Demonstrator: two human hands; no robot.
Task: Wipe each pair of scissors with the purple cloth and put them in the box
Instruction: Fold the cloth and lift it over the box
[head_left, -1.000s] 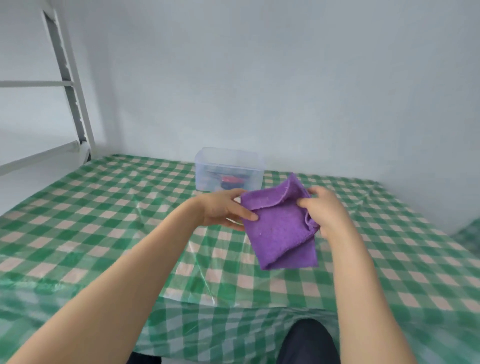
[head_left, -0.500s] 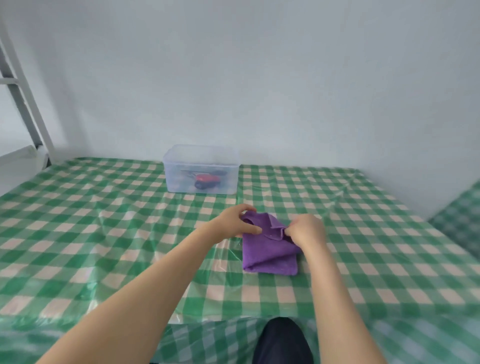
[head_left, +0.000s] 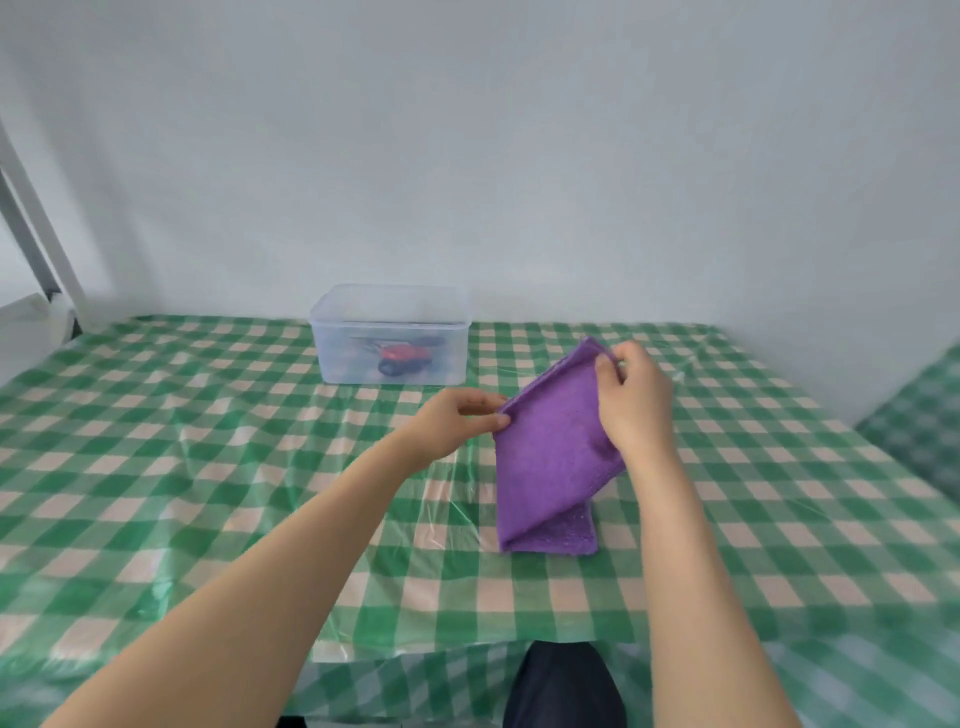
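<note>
The purple cloth (head_left: 550, 457) is partly lifted off the table, its lower folded end still lying on the tablecloth. My left hand (head_left: 457, 421) pinches the cloth's left corner. My right hand (head_left: 631, 400) pinches its upper right corner, held higher. A clear plastic box (head_left: 389, 332) stands at the back near the wall. Inside it lie scissors with red and dark handles (head_left: 402, 356). No scissors lie outside the box in view.
The table carries a green and white checked cloth under clear plastic film (head_left: 208, 467). A white wall rises just behind the box. A grey metal frame (head_left: 36, 244) stands at the far left. My dark-clothed knee (head_left: 563, 686) shows below the table's front edge.
The cloth lay folded on the table half a second ago; now both hands have lifted its top layer, the right hand going up and to the right.
</note>
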